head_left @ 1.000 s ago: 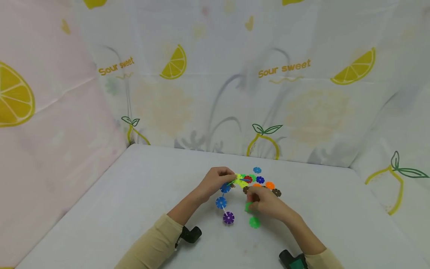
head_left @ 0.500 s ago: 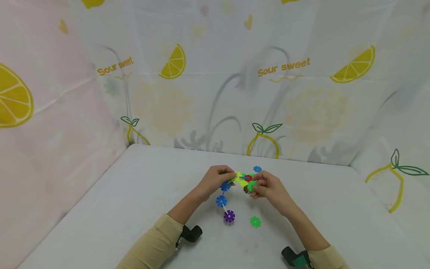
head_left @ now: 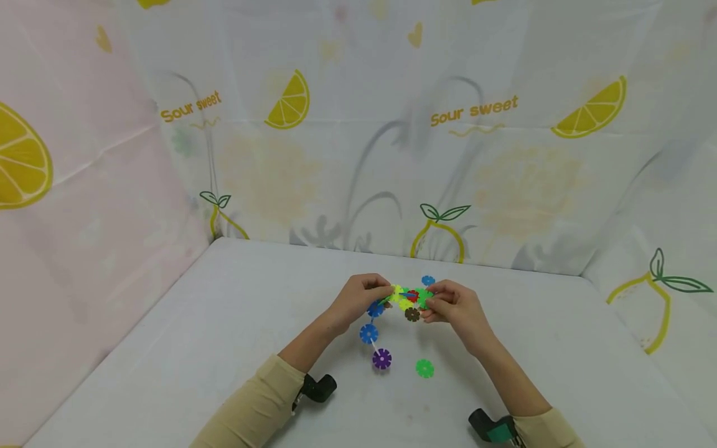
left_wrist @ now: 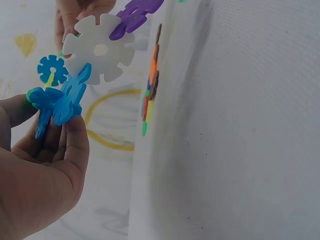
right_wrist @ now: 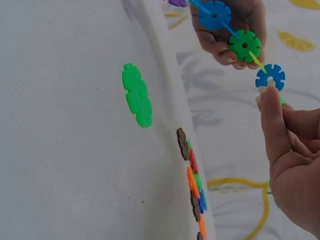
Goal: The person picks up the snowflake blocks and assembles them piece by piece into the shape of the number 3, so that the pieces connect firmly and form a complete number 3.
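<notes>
My left hand [head_left: 358, 303] pinches a chain of linked plastic snowflake discs [head_left: 368, 334] above the table. A purple disc [left_wrist: 135, 19], a white disc [left_wrist: 100, 49] and blue ones show in the left wrist view. Toward its other end, the right wrist view shows a green disc [right_wrist: 245, 46], a yellow one edge-on and a blue disc [right_wrist: 270, 77]. My right hand [head_left: 458, 309] pinches a loose green snowflake disc [head_left: 424, 297] at the blue end. Fingers hide most of that green disc in the right wrist view; whether the two are joined, I cannot tell.
Another green disc [head_left: 424, 368] lies flat on the white table [head_left: 224, 348], nearer the person. Behind the hands, several brown, orange, red and blue discs [right_wrist: 195, 182] lie in a cluster. A lone blue disc [head_left: 428, 280] is farther back. A printed cloth [head_left: 358, 155] hangs behind the table.
My right hand has lifted a green disc from the table and carried it away from the person to the chain's end. The left hand stays almost in place, holding the chain.
</notes>
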A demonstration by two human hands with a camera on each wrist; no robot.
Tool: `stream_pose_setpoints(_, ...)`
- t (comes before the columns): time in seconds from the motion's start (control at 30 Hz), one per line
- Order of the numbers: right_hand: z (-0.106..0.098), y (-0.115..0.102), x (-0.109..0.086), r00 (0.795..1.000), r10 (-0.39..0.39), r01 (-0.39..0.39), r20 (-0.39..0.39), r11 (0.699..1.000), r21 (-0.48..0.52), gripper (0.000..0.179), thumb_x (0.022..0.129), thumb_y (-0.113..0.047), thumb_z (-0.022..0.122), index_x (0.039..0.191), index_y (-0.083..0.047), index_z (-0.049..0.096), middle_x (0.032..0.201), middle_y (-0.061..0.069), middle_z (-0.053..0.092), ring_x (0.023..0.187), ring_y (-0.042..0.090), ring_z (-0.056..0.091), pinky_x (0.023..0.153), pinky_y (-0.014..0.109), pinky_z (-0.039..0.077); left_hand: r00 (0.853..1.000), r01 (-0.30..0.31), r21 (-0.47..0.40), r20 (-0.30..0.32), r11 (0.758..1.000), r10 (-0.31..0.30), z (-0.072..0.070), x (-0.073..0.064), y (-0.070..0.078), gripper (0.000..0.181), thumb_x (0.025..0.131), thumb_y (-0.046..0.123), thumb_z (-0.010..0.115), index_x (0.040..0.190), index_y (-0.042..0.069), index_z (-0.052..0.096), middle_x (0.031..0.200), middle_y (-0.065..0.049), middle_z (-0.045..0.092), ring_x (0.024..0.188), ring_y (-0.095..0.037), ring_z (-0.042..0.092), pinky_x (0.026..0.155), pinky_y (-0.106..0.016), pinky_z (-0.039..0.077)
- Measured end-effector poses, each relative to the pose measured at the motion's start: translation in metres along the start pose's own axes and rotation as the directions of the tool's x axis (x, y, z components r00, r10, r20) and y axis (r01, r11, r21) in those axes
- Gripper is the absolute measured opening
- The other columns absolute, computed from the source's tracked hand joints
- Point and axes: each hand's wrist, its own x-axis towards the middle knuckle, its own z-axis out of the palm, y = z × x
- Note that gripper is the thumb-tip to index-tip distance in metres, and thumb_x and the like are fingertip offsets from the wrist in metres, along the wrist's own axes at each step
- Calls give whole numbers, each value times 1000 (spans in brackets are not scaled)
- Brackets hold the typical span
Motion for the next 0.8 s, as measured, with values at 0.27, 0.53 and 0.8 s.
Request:
stream_pose_setpoints(0.27,4,-4,-2,1000,2,-2,3,1000,0,29,96,-2,61,120,15,55,83,7,69,68,10,71,70,28,61,1000,0,11,8,1000,0,3,-1,-1,28,98,28,63,107,3,70,105,-23,70,89,-29,70,71,-22,51)
stream_pose_setpoints(0.53,8,-9,-5,1000,9,-9,-18,1000,-23,28,95,0,61,117,16,57,86,16,68,67,9,70,69,28,61,1000,-27,43,2,999,27,5,-2,1,23,98,26,63,102,5,71,95,-11,71,79,-16,69,70,-23,53)
stream_pose_setpoints(0.8,10,-10,-6,998,28,-30,-52,999,-31,26,94,1,62,115,16,59,84,12,69,65,10,70,68,28,61,999,-47,73,-2,996,48,9,-3,0,20,99,23,61,99,6,70,94,-16,71,74,-12,66,66,-25,51)
